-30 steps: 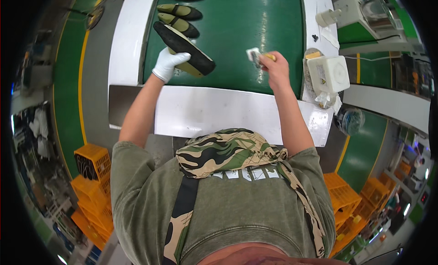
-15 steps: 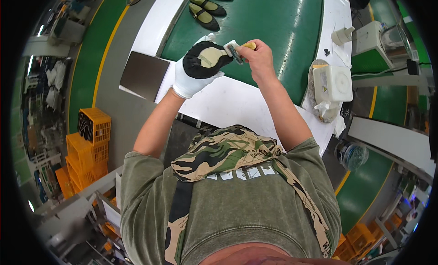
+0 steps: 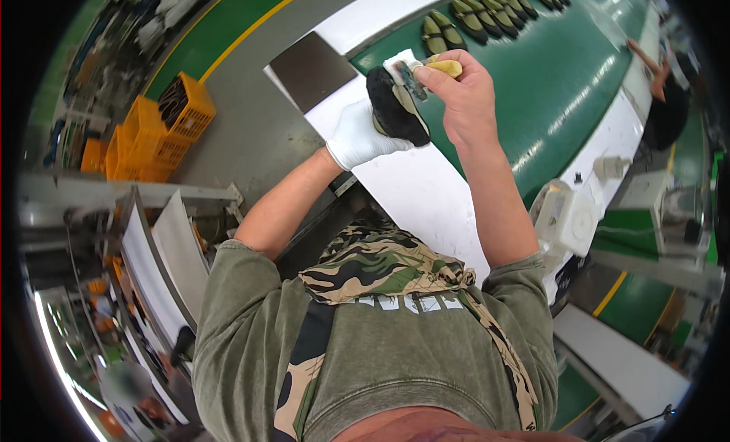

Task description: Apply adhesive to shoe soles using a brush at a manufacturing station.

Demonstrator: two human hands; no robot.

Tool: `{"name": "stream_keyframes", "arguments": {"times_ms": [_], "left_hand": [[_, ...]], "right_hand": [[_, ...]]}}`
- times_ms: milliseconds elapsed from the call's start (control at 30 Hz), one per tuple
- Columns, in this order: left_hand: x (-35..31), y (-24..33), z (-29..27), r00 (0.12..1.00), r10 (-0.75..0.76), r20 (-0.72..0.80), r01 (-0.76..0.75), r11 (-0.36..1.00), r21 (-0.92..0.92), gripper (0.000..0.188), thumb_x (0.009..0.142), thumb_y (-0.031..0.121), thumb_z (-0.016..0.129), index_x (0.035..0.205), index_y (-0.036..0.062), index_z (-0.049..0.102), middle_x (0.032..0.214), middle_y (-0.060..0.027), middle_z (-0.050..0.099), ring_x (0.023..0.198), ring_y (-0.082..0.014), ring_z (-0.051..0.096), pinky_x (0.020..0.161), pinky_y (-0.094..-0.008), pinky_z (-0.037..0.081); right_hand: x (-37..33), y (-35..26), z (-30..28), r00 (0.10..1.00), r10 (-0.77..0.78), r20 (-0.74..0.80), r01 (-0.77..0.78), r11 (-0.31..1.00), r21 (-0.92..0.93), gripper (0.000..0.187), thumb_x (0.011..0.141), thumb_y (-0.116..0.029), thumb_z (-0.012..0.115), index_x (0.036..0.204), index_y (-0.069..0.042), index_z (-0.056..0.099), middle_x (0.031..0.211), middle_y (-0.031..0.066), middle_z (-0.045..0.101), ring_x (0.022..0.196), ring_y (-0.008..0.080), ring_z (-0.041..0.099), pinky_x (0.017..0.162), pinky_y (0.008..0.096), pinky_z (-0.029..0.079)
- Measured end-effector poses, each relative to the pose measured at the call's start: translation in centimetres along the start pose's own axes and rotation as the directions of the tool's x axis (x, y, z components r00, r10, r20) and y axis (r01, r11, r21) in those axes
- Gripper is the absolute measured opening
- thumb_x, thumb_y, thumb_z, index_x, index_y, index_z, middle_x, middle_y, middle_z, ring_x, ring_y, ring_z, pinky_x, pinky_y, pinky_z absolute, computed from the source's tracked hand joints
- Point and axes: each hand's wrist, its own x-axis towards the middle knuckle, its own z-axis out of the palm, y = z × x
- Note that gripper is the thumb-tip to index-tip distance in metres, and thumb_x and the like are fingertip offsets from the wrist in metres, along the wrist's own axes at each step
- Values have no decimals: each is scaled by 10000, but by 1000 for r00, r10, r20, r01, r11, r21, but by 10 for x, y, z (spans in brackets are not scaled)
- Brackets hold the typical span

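Note:
My left hand point(image 3: 357, 138), in a white glove, is closed around a black shoe point(image 3: 391, 107) above the white table edge. The shoe is tilted, with its dark side toward me and only a narrow strip of its pale underside showing. In my bare right hand point(image 3: 468, 96) is a brush point(image 3: 447, 66) with a yellow handle, a dark stained middle and a white head. My fingers pinch it near the handle's base. The brush's head is at the shoe's upper end; whether it touches I cannot tell.
Pairs of green-lined black shoes point(image 3: 471, 20) stand along the green conveyor belt point(image 3: 532, 100). A dark square plate point(image 3: 312, 71) lies left on the white table. At right are a white container point(image 3: 574, 221) and a small bottle point(image 3: 610, 166). Another person point(image 3: 669, 100) works across the belt. Yellow crates point(image 3: 156, 141) are stacked on the left floor.
The view has swung, bringing more shoes and another person into sight. My left hand has turned the shoe so its pale underside now mostly faces away. The brush stays at its upper end.

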Motion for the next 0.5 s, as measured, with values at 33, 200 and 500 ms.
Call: {"name": "stream_keyframes", "arguments": {"times_ms": [33, 200, 500], "left_hand": [[-7, 2, -7, 996, -75, 40, 79, 992, -100, 590, 610, 198, 908, 1119, 46, 649, 990, -67, 713, 916, -174, 674, 863, -310, 535], [-36, -2, -37, 987, -121, 109, 154, 908, -390, 574, 616, 173, 898, 1111, 35, 642, 1039, -54, 690, 958, -176, 653, 894, -332, 522], [-108, -21, -116, 966, -223, 126, 207, 390, -897, 648, 682, 168, 756, 1255, -46, 542, 1147, -169, 649, 1038, -288, 652, 957, -400, 515]], "right_hand": [[4, 2, 6, 999, 9, 41, -9, 1000, 4, 185, 795, 23, 737, 887, -10, 580, 842, 39, 618, 728, 86, 580, 661, 230, 486], [25, 33, 35, 982, -70, 176, 79, 996, -42, 185, 813, 30, 726, 901, -13, 570, 855, 33, 621, 745, 70, 569, 660, 196, 478], [24, 85, 101, 756, 7, 655, 158, 968, -194, 212, 782, 11, 741, 843, -31, 542, 954, 92, 640, 881, 120, 577, 771, 257, 477]]}}
